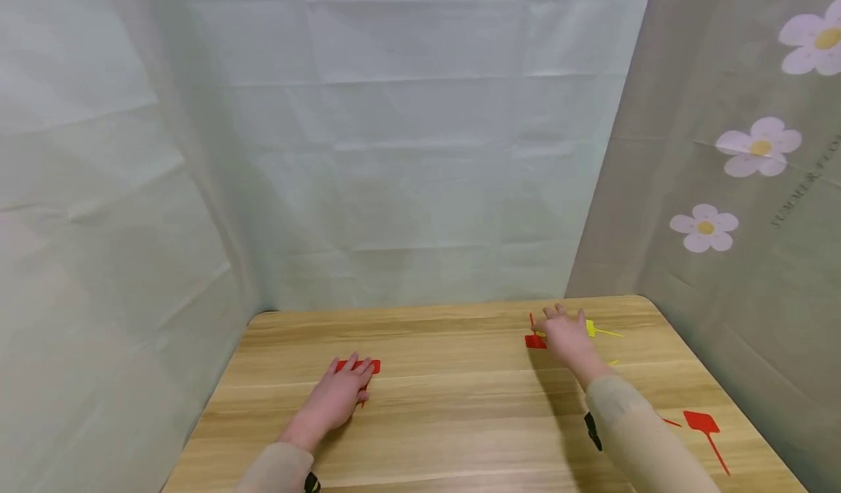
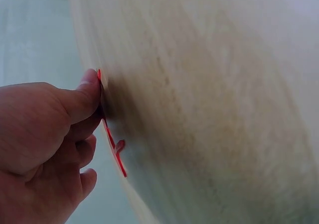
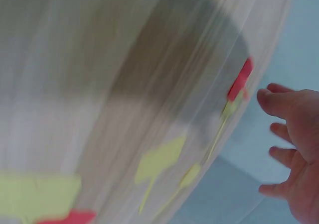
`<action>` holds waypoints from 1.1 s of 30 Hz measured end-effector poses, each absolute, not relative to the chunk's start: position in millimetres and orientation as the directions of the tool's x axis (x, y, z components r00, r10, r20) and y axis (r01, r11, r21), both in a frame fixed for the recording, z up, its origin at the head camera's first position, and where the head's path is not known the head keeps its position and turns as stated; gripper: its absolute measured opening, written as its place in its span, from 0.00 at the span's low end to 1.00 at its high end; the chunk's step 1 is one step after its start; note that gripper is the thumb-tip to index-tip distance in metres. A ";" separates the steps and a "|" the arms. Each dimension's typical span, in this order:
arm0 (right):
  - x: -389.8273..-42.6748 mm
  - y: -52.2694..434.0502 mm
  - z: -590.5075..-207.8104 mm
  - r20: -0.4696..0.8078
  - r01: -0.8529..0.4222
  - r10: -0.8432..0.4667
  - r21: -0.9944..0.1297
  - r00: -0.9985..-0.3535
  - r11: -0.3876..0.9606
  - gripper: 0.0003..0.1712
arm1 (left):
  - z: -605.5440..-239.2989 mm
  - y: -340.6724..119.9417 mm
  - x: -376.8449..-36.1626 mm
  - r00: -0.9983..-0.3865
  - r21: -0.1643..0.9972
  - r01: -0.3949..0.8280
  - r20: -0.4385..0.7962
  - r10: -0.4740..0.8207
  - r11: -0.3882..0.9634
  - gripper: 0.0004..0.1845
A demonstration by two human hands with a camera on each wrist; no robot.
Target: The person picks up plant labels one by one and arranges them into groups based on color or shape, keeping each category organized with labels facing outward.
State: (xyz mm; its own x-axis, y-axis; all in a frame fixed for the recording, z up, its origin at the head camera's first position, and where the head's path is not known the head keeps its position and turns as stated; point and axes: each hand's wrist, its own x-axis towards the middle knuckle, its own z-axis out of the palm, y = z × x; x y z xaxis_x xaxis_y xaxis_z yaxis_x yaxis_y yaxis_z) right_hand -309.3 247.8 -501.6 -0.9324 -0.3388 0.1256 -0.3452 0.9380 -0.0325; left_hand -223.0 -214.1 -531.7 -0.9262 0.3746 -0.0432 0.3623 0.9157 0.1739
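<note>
A wooden tabletop (image 1: 460,405) is enclosed by pale cloth walls. Near its middle, a red flag-shaped tag (image 1: 368,366) is pressed flat under the left hand (image 1: 338,398), fingers straight and thumb on its edge. Towards the tabletop's far right corner, red (image 1: 534,341) and yellow tags (image 1: 594,329) are touched by the spread right hand (image 1: 565,336). Both forearms are stretched forward.

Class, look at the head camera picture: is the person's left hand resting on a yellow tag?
No, the left hand rests on a red tag; the yellow tags lie by the right hand.
</note>
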 end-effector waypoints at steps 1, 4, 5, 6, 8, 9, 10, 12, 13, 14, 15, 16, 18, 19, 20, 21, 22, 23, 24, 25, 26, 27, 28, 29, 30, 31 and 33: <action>-311.5 251.7 -500.4 0.131 -0.355 -0.350 -0.014 -0.928 0.935 0.20 | -531.2 -213.5 -223.0 -0.926 0.166 0.362 -0.045 0.374 0.917 0.27; -317.9 260.7 -497.5 0.135 -0.416 -0.418 0.043 -0.898 0.908 0.23 | -529.4 -211.2 -223.0 -0.927 0.147 0.361 -0.054 0.372 0.921 0.28; -319.4 262.0 -496.3 0.131 -0.441 -0.444 0.052 -0.886 0.896 0.23 | -528.6 -210.5 -222.8 -0.927 0.145 0.361 -0.057 0.372 0.921 0.28; -321.0 262.9 -495.8 0.120 -0.472 -0.475 0.056 -0.872 0.880 0.24 | -527.9 -209.9 -222.6 -0.926 0.142 0.362 -0.058 0.373 0.921 0.28; -324.0 262.4 -495.3 0.088 -0.537 -0.544 0.084 -0.835 0.839 0.25 | -526.7 -208.9 -222.0 -0.927 0.138 0.359 -0.065 0.370 0.923 0.28; -325.6 261.3 -495.4 0.073 -0.566 -0.574 0.099 -0.816 0.818 0.26 | -526.5 -208.7 -221.8 -0.927 0.143 0.358 -0.064 0.369 0.923 0.28; -327.3 259.8 -495.7 0.065 -0.594 -0.604 0.125 -0.795 0.795 0.27 | -525.9 -208.5 -221.3 -0.928 0.146 0.356 -0.063 0.368 0.923 0.28; -330.9 256.3 -496.4 0.051 -0.630 -0.643 0.159 -0.764 0.760 0.29 | -525.5 -208.3 -220.8 -0.929 0.151 0.353 -0.061 0.366 0.923 0.28; -332.8 254.6 -497.1 0.051 -0.637 -0.654 0.181 -0.755 0.750 0.29 | -525.3 -208.3 -220.4 -0.929 0.154 0.352 -0.060 0.364 0.923 0.27; -334.7 253.1 -497.9 0.051 -0.639 -0.659 0.201 -0.751 0.743 0.29 | -524.8 -208.2 -220.0 -0.930 0.158 0.350 -0.058 0.363 0.923 0.28; -336.4 251.9 -498.7 0.055 -0.638 -0.660 0.209 -0.749 0.741 0.28 | -524.6 -208.3 -219.5 -0.931 0.163 0.348 -0.058 0.361 0.923 0.28; -338.0 250.9 -499.7 0.054 -0.636 -0.658 0.213 -0.751 0.742 0.27 | -524.3 -208.4 -219.0 -0.931 0.164 0.347 -0.060 0.361 0.923 0.28; -340.4 249.5 -501.5 0.044 -0.629 -0.651 0.211 -0.758 0.748 0.26 | -524.6 -208.9 -218.2 -0.931 0.164 0.345 -0.061 0.359 0.924 0.28; -341.0 249.9 -502.4 0.036 -0.626 -0.646 0.212 -0.762 0.750 0.26 | -525.2 -208.6 -218.5 -0.931 0.165 0.345 -0.062 0.359 0.924 0.28; -341.5 250.4 -503.1 0.029 -0.625 -0.643 0.209 -0.765 0.752 0.26 | -525.9 -208.5 -218.6 -0.931 0.168 0.344 -0.061 0.359 0.924 0.28; -341.8 251.1 -504.0 0.027 -0.624 -0.643 0.210 -0.766 0.752 0.25 | -526.5 -208.3 -218.8 -0.932 0.169 0.344 -0.062 0.358 0.924 0.28; -342.0 251.6 -504.6 0.024 -0.622 -0.640 0.213 -0.768 0.754 0.25 | -527.3 -208.3 -219.1 -0.932 0.168 0.343 -0.063 0.357 0.924 0.28; -342.2 252.1 -505.1 0.025 -0.621 -0.640 0.219 -0.768 0.753 0.24 | -527.9 -208.2 -219.3 -0.932 0.166 0.343 -0.064 0.357 0.925 0.28; -342.3 252.5 -505.5 0.028 -0.619 -0.639 0.221 -0.768 0.754 0.24 | -528.3 -208.2 -219.4 -0.932 0.165 0.342 -0.064 0.356 0.925 0.28; -342.7 252.9 -506.2 0.034 -0.619 -0.641 0.225 -0.767 0.753 0.24 | -528.5 -208.2 -219.3 -0.933 0.166 0.341 -0.063 0.355 0.925 0.28; -343.1 253.2 -506.7 0.042 -0.620 -0.643 0.224 -0.765 0.752 0.23 | -528.5 -208.3 -219.2 -0.933 0.167 0.340 -0.062 0.354 0.926 0.28; -343.2 253.1 -506.8 0.050 -0.623 -0.648 0.231 -0.760 0.748 0.23 | -528.6 -208.3 -219.2 -0.934 0.166 0.338 -0.064 0.352 0.926 0.28; -343.3 253.0 -507.1 0.055 -0.625 -0.652 0.231 -0.757 0.746 0.22 | -528.6 -208.4 -219.1 -0.934 0.167 0.337 -0.064 0.351 0.927 0.28; -343.7 252.8 -507.6 0.063 -0.629 -0.656 0.231 -0.752 0.742 0.22 | -528.3 -208.5 -219.1 -0.935 0.168 0.335 -0.064 0.350 0.927 0.28; -343.8 252.5 -507.9 0.070 -0.632 -0.661 0.232 -0.747 0.739 0.21 | -528.3 -208.7 -219.4 -0.935 0.167 0.334 -0.064 0.348 0.928 0.28; -344.3 252.4 -508.4 0.076 -0.636 -0.667 0.237 -0.741 0.734 0.21 | -528.6 -209.0 -219.9 -0.936 0.165 0.334 -0.064 0.347 0.928 0.28; -344.6 252.0 -508.8 0.083 -0.641 -0.675 0.248 -0.733 0.726 0.21 | -529.6 -209.6 -221.3 -0.935 0.156 0.336 -0.062 0.349 0.929 0.28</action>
